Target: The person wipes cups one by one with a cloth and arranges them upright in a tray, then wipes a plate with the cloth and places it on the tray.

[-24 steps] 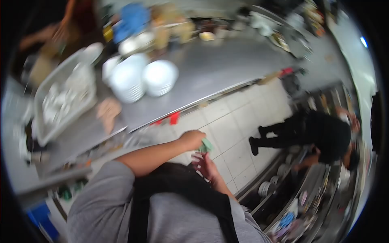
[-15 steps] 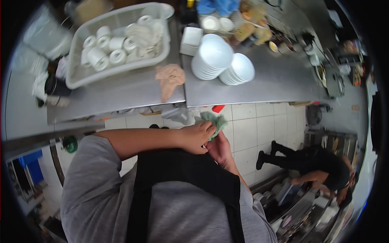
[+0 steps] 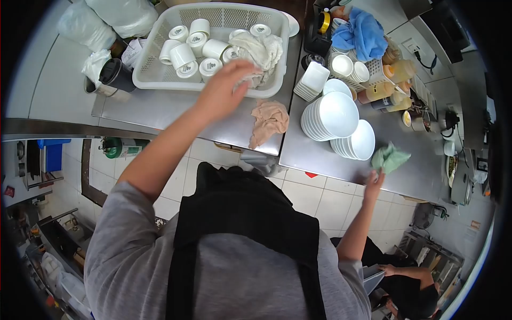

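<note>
My left hand point(image 3: 226, 89) reaches over the near wall of a white perforated plastic basket point(image 3: 144, 80). Its thumb and fingers are apart beside a crumpled off-white cloth point(image 3: 266, 56), and nothing shows between them. White cups point(image 3: 182, 56) lie in the same basket, several tipped or upside down. On the right, my right hand point(image 3: 375, 184) has its fingertips on the lower edge of a green cloth point(image 3: 390, 158) at the counter's front edge. A pinkish-tan cloth point(image 3: 269, 121) lies crumpled on the steel counter point(image 3: 213, 130) below the basket.
Stacked white bowls point(image 3: 338, 114) stand left of the green cloth, with square white dishes point(image 3: 313, 81) behind. Farther back are sauce bottles point(image 3: 377, 92) and a blue cloth point(image 3: 362, 34). A dark cup point(image 3: 116, 74) stands left of the basket. Another person point(image 3: 413, 288) works at lower right.
My hands were together on the green cloth in front of my body. They have parted: the left moved up to the basket, the right carried the green cloth right to the counter.
</note>
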Demonstrator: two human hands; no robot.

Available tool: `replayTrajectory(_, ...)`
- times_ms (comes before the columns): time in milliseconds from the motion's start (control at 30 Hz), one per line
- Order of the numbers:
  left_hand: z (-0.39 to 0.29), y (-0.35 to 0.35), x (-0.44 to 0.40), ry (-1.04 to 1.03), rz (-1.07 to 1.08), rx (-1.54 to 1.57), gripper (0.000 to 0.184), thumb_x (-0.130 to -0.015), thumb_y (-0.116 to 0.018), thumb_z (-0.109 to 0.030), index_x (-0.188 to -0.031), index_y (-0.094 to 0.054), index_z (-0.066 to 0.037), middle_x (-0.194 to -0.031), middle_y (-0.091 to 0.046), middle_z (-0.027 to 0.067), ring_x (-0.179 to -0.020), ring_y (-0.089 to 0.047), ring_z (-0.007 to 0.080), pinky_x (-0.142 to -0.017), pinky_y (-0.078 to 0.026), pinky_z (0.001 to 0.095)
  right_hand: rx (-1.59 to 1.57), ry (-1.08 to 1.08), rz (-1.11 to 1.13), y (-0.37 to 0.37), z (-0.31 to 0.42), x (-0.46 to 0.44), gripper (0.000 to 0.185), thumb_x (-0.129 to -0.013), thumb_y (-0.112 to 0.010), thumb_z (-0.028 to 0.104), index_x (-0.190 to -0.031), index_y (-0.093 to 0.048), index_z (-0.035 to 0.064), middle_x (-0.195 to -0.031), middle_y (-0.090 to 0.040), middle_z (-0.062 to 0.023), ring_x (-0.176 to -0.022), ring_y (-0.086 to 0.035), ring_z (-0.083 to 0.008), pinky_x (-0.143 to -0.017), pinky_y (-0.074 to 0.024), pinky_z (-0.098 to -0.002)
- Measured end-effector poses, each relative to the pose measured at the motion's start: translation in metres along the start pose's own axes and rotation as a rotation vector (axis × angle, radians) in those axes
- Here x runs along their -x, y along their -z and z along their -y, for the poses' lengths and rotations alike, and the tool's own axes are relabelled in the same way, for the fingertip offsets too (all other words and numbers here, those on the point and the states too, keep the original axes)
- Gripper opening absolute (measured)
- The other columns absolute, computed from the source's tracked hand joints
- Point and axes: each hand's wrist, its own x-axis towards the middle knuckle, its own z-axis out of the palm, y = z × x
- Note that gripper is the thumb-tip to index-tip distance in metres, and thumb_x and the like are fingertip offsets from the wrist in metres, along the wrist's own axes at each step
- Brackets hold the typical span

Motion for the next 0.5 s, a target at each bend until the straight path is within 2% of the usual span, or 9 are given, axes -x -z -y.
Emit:
replayTrajectory(33, 0.016, -0.008, -0.019, 0.016, -0.055, -0.099, 0.042, -0.082, -0.061, -0.009, -0.124, -0.056, -0.014, -0.125, -0.051, 0.0119, -0.118, -0.049, 0.0302, -0.098, -0.042, 0.0379, 0.333, 0.086, 0.021, -0.029, -0.029, -0.006, 0.049, -0.096, -0.048, 0.03, -0.139, -0.04, 0.0071, -0.141, -0.039, -0.0227, -0.132, -0.034, -0.0345, -0.11, -0.0243, -0.0443)
replayTrajectory(100, 0.043, -0.03, -0.043, 0.04, -0.11, -0.205, 0.044, -0.081, -0.062, -0.01, -0.124, -0.057, -0.015, -0.126, -0.052, 0.012, -0.118, -0.049, 0.0306, -0.098, -0.042, 0.0383, 0.264, 0.152, -0.097, -0.037, -0.009, -0.003, 0.049, -0.095, -0.05, 0.032, -0.136, -0.044, 0.0071, -0.142, -0.037, -0.0233, -0.132, -0.032, -0.0382, -0.11, -0.0245, -0.046)
replayTrajectory(167, 0.056, -0.048, -0.057, 0.014, -0.002, -0.489, 0.047, -0.082, -0.064, -0.015, -0.128, -0.055, -0.015, -0.129, -0.051, 0.0126, -0.121, -0.047, 0.0311, -0.099, -0.042, 0.0387, 0.172, 0.008, -0.154, -0.041, -0.008, 0.0, 0.048, -0.095, -0.049, 0.033, -0.135, -0.045, 0.0069, -0.142, -0.036, -0.0242, -0.132, -0.032, -0.0395, -0.109, -0.0258, -0.0472)
replayTrajectory(233, 0.046, -0.036, -0.075, 0.093, 0.123, -0.454, 0.045, -0.083, -0.062, -0.018, -0.127, -0.055, -0.011, -0.126, -0.053, 0.0149, -0.118, -0.05, 0.0318, -0.097, -0.043, 0.0385, 0.12, -0.058, -0.172, -0.039, 0.008, 0.008, 0.048, -0.095, -0.049, 0.032, -0.135, -0.044, 0.006, -0.143, -0.034, -0.0248, -0.131, -0.033, -0.0397, -0.108, -0.0274, -0.047)
replayTrajectory(300, 0.051, -0.028, -0.084, 0.156, 0.247, -0.411, 0.043, -0.085, -0.061, -0.021, -0.126, -0.055, -0.007, -0.124, -0.055, 0.0171, -0.115, -0.053, 0.0324, -0.096, -0.044, 0.0384, -0.004, -0.183, -0.366, -0.035, 0.016, 0.019, 0.048, -0.096, -0.049, 0.03, -0.136, -0.042, 0.0043, -0.144, -0.032, -0.023, -0.132, -0.032, -0.0394, -0.108, -0.0276, -0.0467)
replayTrajectory(333, 0.061, -0.027, -0.083, 0.26, -0.004, -0.11, 0.038, -0.087, -0.058, -0.022, -0.121, -0.056, -0.004, -0.118, -0.058, 0.0177, -0.109, -0.057, 0.0317, -0.093, -0.046, 0.0384, 0.033, -0.171, -0.445, -0.026, 0.026, 0.027, 0.044, -0.097, -0.048, 0.026, -0.132, -0.043, 0.002, -0.14, -0.036, -0.0207, -0.125, -0.04, -0.0352, -0.102, -0.0348, -0.0423)
replayTrajectory(367, 0.069, -0.029, -0.087, 0.355, -0.243, 0.203, 0.035, -0.089, -0.056, -0.023, -0.116, -0.057, 0.0, -0.111, -0.061, 0.0184, -0.103, -0.06, 0.031, -0.09, -0.047, 0.0384, 0.048, -0.19, -0.466, -0.019, 0.036, 0.034, 0.044, -0.097, -0.048, 0.026, -0.132, -0.043, 0.002, -0.14, -0.036, -0.0207, -0.125, -0.04, -0.0352, -0.102, -0.0348, -0.0423)
replayTrajectory(433, 0.026, 0.003, -0.088, 0.522, -0.354, 0.427, 0.03, -0.093, -0.048, -0.021, -0.11, -0.057, 0.002, -0.107, -0.062, 0.0189, -0.097, -0.063, 0.0285, -0.086, -0.049, 0.037, -0.408, -0.189, -0.607, -0.001, 0.081, 0.052, 0.034, -0.098, -0.047, 0.021, -0.124, -0.047, 0.0001, -0.126, -0.046, -0.0171, -0.109, -0.048, -0.027, -0.093, -0.0409, -0.0362)
replayTrajectory(500, 0.017, 0.022, -0.085, 0.568, -0.355, 0.856, 0.032, -0.098, -0.04, -0.022, -0.113, -0.054, 0.004, -0.117, -0.058, 0.0199, -0.099, -0.063, 0.0277, -0.086, -0.049, 0.0355, -0.517, -0.121, -0.572, 0.017, 0.148, 0.073, 0.02, -0.098, -0.045, 0.012, -0.107, -0.054, -0.0024, -0.103, -0.056, -0.012, -0.092, -0.053, -0.0193, -0.084, -0.0437, -0.0307)
